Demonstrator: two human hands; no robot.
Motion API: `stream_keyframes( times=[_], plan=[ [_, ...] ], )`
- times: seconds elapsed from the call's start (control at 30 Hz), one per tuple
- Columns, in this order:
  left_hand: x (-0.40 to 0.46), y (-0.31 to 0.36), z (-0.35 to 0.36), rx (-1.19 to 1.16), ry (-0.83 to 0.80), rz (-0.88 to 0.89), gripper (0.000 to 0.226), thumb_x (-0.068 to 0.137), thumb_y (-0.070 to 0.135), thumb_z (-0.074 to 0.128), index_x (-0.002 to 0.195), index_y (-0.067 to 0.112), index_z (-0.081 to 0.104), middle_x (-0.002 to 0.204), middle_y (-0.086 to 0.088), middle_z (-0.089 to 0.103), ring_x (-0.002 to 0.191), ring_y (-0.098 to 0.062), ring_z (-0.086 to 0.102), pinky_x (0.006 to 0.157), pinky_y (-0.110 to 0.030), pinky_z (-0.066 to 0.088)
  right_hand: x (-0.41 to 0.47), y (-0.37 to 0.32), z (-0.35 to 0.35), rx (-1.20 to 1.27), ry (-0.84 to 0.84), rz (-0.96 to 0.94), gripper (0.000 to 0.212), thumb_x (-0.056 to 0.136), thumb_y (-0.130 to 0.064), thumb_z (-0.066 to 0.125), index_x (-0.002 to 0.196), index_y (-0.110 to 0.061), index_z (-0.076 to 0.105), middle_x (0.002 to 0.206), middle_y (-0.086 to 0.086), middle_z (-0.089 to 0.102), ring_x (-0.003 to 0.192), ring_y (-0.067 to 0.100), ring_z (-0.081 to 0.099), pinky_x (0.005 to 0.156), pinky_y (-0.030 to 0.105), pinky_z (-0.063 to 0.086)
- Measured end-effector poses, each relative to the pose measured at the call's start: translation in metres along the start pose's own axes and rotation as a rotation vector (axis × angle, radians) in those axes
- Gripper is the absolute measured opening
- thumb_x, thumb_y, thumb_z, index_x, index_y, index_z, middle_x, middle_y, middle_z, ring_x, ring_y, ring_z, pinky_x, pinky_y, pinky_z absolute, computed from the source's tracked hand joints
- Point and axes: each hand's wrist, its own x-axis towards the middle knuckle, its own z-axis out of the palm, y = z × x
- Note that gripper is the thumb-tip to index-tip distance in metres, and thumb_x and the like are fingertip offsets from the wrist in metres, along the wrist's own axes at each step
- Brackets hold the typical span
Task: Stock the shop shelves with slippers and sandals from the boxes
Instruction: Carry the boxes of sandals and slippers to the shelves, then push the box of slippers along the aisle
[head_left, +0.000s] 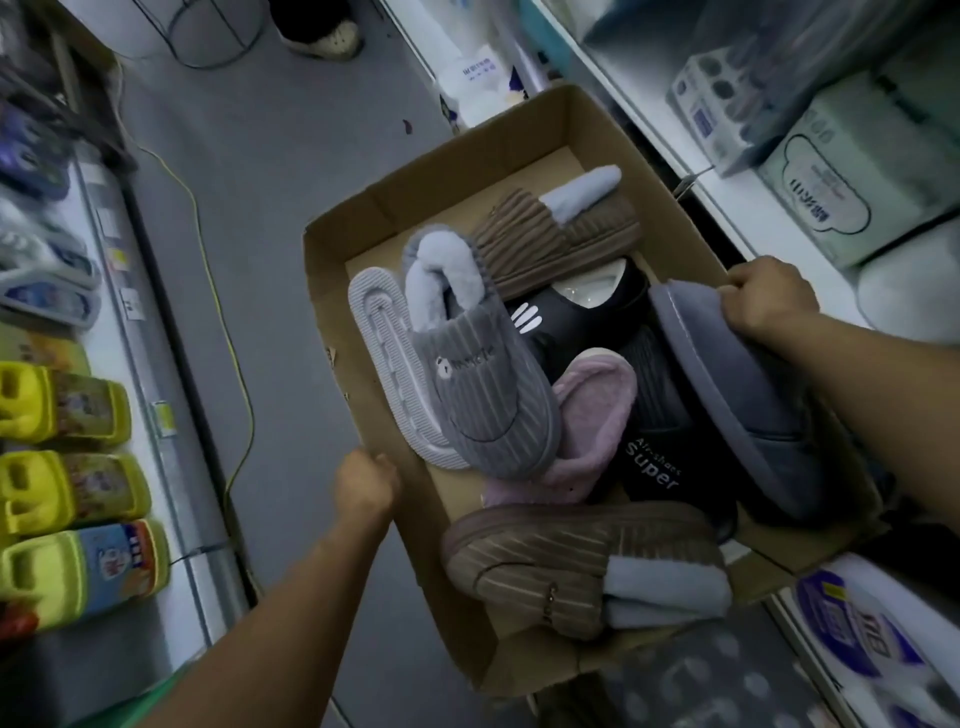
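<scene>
While gripping the box (332, 291) rim: left hand (366, 486); right hand (769, 301), grey slipper (737, 395).

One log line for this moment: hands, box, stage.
left hand: grips cardboard box edge | right hand: grips box edge at blue-grey slipper | stage: slippers still in box

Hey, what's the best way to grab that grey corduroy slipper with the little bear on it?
Take the grey corduroy slipper by its fluffy collar at the far end, from above. That opening stands up clear, while its toe lies against the pink slipper.
</scene>
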Motion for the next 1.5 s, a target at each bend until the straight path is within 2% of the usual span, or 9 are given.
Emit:
stream_keyframes(
  times=[0.17, 0.33, 0.47, 0.7, 0.93, 1.03, 1.17, 1.4, 1.5],
  plan=[
    [0.007, -0.001, 0.002, -0.028, -0.050, -0.024, 0.016, 0.095, 0.010, 0.044, 0.103, -0.002, 0.052, 0.107, -0.024, 0.058, 0.098, -0.041, 0.059, 0.087, -0.049, 0.053, 0.016, -0.013, -0.001, 0.008, -0.048, 0.016, 0.025, 0.088, -0.010, 0.051, 0.107, -0.003, 0.066, 0.117, 0.025, 0.060, 0.107, 0.043, 0.055, 0.091, 0.036, 0.044],
    [0.002, 0.002, 0.002, -0.062, -0.081, 0.024, 0.025, 0.094, 0.010, 0.043, 0.113, -0.004, 0.052, 0.112, -0.025, 0.059, 0.101, -0.044, 0.058, 0.086, -0.052, 0.053, 0.016, -0.014, 0.005, 0.041, -0.113, 0.111, 0.032, 0.089, -0.006, 0.049, 0.117, 0.003, 0.061, 0.127, 0.026, 0.055, 0.117, 0.042, 0.052, 0.101, 0.038, 0.041],
    [0.001, 0.007, -0.001, -0.097, -0.049, 0.051, 0.026, 0.092, 0.009, 0.044, 0.110, -0.005, 0.055, 0.110, -0.026, 0.060, 0.099, -0.044, 0.059, 0.084, -0.052, 0.053, 0.016, -0.016, 0.005, 0.147, -0.057, 0.144, 0.028, 0.090, -0.008, 0.047, 0.108, 0.003, 0.064, 0.120, 0.027, 0.058, 0.112, 0.042, 0.054, 0.098, 0.036, 0.041],
    [0.003, 0.009, -0.008, -0.108, -0.153, 0.021, 0.024, 0.096, 0.012, 0.042, 0.114, 0.000, 0.051, 0.110, -0.022, 0.058, 0.093, -0.039, 0.059, 0.077, -0.051, 0.057, 0.002, -0.013, 0.003, 0.171, -0.064, 0.094, 0.031, 0.091, -0.019, 0.048, 0.113, -0.002, 0.061, 0.122, 0.025, 0.057, 0.111, 0.041, 0.054, 0.095, 0.036, 0.041],
    [-0.015, 0.012, -0.018, -0.138, -0.247, 0.042, 0.044, 0.093, 0.019, 0.052, 0.130, 0.001, 0.036, 0.123, -0.023, 0.053, 0.107, -0.041, 0.056, 0.088, -0.052, 0.053, -0.040, -0.008, -0.011, 0.073, -0.027, 0.073, 0.032, 0.087, -0.018, 0.052, 0.117, -0.008, 0.059, 0.125, 0.024, 0.055, 0.114, 0.041, 0.052, 0.097, 0.043, 0.043],
    [-0.026, 0.005, -0.029, 0.014, -0.231, 0.145, 0.047, 0.093, 0.023, 0.054, 0.130, 0.002, 0.034, 0.126, -0.022, 0.052, 0.112, -0.040, 0.055, 0.094, -0.050, 0.049, -0.079, -0.011, -0.017, 0.062, 0.090, 0.018, 0.038, 0.087, -0.014, 0.048, 0.123, -0.013, 0.057, 0.128, 0.020, 0.055, 0.117, 0.040, 0.051, 0.096, 0.044, 0.043],
    [-0.050, -0.005, -0.053, 0.206, -0.192, 0.351, 0.043, 0.094, 0.030, 0.052, 0.128, 0.006, 0.043, 0.128, -0.015, 0.053, 0.113, -0.032, 0.054, 0.090, -0.037, 0.046, -0.149, -0.013, -0.017, 0.114, 0.052, -0.076, 0.036, 0.090, -0.020, 0.049, 0.125, -0.017, 0.059, 0.128, 0.016, 0.059, 0.115, 0.036, 0.056, 0.098, 0.041, 0.045],
    [-0.149, -0.015, -0.121, 0.108, -0.162, 0.768, 0.037, 0.096, 0.031, 0.051, 0.132, 0.021, 0.048, 0.115, -0.002, 0.062, 0.098, -0.016, 0.061, 0.087, -0.039, 0.054, -0.288, -0.017, -0.049, 0.170, -0.169, -0.103, 0.032, 0.091, -0.026, 0.057, 0.122, -0.014, 0.060, 0.124, 0.009, 0.063, 0.115, 0.026, 0.056, 0.098, 0.040, 0.046],
    [-0.208, -0.028, -0.158, 0.116, -0.189, 0.983, 0.037, 0.095, 0.034, 0.053, 0.131, 0.026, 0.047, 0.106, 0.009, 0.061, 0.093, -0.010, 0.061, 0.083, -0.036, 0.055, -0.360, -0.011, -0.080, 0.163, -0.098, -0.152, 0.035, 0.091, -0.030, 0.057, 0.124, -0.019, 0.058, 0.126, 0.004, 0.062, 0.115, 0.022, 0.056, 0.093, 0.032, 0.046]
  ],
)
